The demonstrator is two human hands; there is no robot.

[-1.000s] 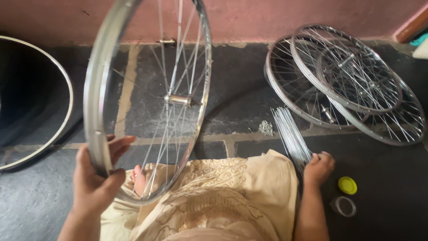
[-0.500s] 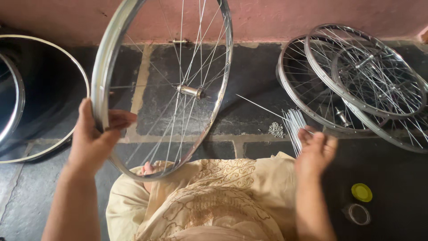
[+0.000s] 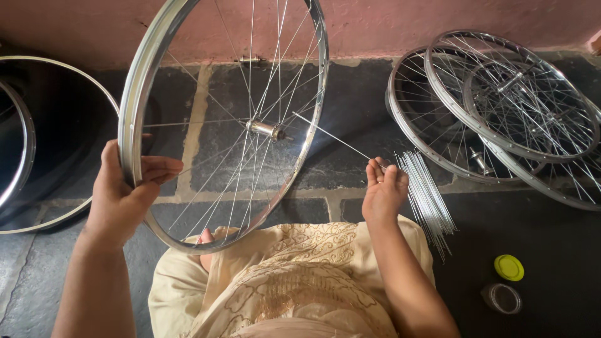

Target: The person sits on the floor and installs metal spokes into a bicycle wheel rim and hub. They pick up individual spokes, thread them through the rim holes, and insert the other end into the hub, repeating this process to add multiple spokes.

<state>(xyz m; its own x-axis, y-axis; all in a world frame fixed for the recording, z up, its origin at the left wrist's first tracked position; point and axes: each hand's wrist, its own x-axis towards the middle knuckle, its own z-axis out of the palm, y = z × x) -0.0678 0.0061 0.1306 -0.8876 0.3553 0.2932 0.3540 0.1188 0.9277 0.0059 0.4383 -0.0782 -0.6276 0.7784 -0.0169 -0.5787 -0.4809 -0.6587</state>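
Note:
My left hand [image 3: 128,191] grips the left side of a silver bicycle wheel rim [image 3: 134,100], holding the wheel upright over my lap. Its hub [image 3: 264,129] sits at the centre with thin spokes running to the rim. My right hand [image 3: 383,191] pinches a single loose spoke [image 3: 332,136] whose far end points toward the wheel's right edge. A bundle of loose spokes [image 3: 426,199] lies on the stone floor just right of that hand.
Several spoked wheels [image 3: 501,112] are stacked at the right against the pink wall. Bare rims [image 3: 37,144] lie at the left. A yellow lid [image 3: 509,267] and a small clear jar [image 3: 501,298] sit on the floor at the lower right.
My right hand has lifted off the spoke bundle with one spoke and raised it toward the wheel. My left hand has shifted up the rim, and the wheel stands more upright.

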